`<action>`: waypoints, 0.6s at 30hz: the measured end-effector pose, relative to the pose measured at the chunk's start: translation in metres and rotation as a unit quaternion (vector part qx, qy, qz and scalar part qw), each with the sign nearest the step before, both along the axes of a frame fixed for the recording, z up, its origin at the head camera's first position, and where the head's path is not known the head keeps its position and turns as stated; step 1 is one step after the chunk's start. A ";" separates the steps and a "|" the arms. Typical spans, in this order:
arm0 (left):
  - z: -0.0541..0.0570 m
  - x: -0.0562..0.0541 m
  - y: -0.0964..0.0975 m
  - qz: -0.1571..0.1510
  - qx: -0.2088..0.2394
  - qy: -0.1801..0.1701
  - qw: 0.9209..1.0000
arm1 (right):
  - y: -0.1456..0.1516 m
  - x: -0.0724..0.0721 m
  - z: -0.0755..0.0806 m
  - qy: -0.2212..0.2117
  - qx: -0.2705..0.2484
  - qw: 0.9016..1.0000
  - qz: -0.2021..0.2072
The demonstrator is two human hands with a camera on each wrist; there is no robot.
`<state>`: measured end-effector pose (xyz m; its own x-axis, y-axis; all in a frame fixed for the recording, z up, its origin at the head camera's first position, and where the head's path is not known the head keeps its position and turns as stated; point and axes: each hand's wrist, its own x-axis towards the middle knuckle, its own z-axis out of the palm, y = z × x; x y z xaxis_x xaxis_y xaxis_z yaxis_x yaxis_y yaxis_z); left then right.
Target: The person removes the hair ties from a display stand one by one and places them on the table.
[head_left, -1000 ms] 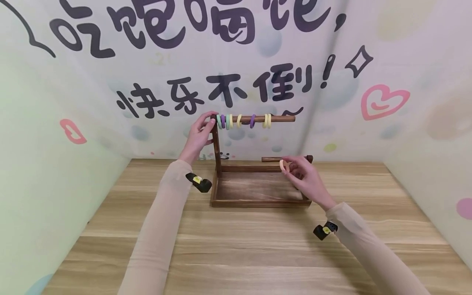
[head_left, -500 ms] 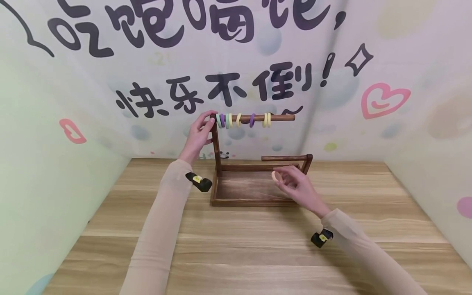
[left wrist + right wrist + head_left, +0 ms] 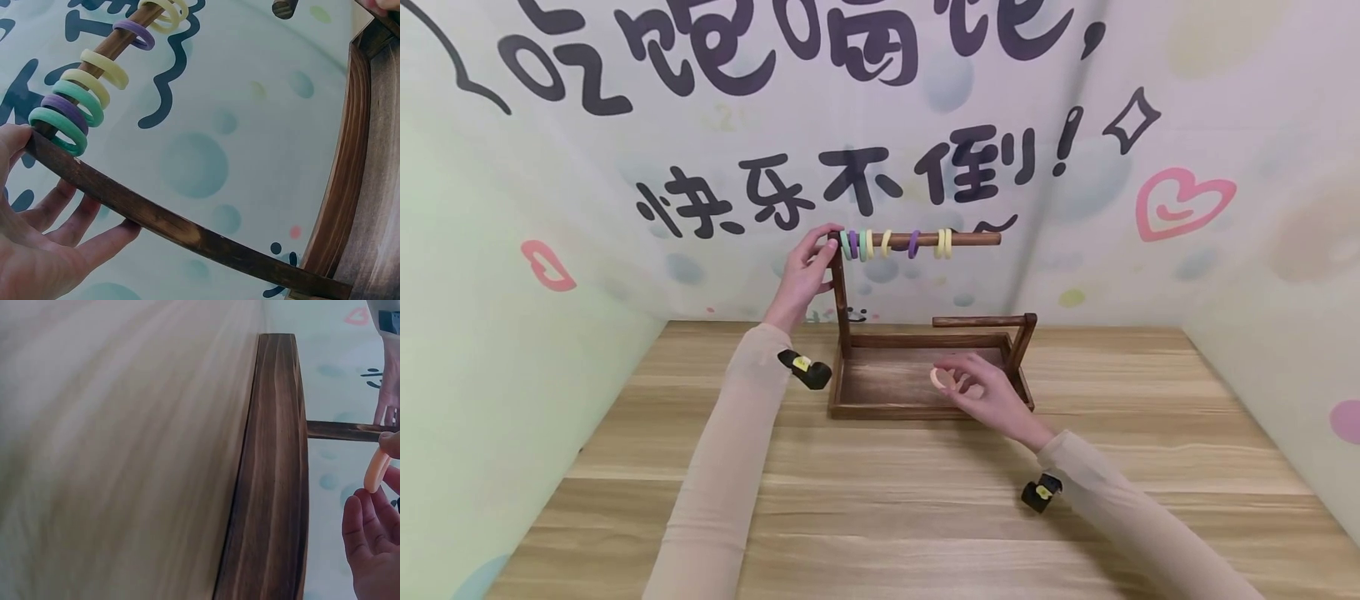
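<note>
My right hand (image 3: 988, 398) pinches a pale orange ring (image 3: 375, 472) between thumb and fingers, low over the tray of a dark wooden rack. My left hand (image 3: 797, 279) grips the top of the rack's tall left post (image 3: 187, 234), its thumb side at the upper corner and its other fingers along the post. From that corner the long upper rod (image 3: 977, 239) runs to the right, bearing several rings. Green, purple and yellow ones bunch near the post; a purple ring (image 3: 913, 244) and two yellow rings (image 3: 943, 243) hang farther out.
A shorter, lower rod (image 3: 977, 322) juts leftward from the post at the rack's right end, and no ring hangs on it. The tray's front rim (image 3: 917, 412) faces me on the wood-grain table (image 3: 850, 500). A printed cloth wall (image 3: 1075, 250) stands close behind.
My right hand has moved left and down with the orange ring, away from the short rod to above the tray. My left hand stays on the post.
</note>
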<state>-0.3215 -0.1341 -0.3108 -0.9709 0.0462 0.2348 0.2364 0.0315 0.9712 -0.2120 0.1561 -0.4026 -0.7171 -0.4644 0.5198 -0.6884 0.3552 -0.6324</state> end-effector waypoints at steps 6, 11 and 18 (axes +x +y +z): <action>0.000 0.000 0.000 0.001 0.009 -0.002 1.000 | -0.001 -0.016 -0.032 -0.002 -0.002 1.000 0.006; -0.001 -0.001 0.000 -0.001 0.010 -0.004 1.000 | -0.004 -0.019 -0.040 -0.008 -0.002 1.000 0.023; 0.000 -0.002 -0.001 -0.004 0.012 -0.006 1.000 | -0.014 -0.015 -0.043 -0.045 0.019 0.998 0.045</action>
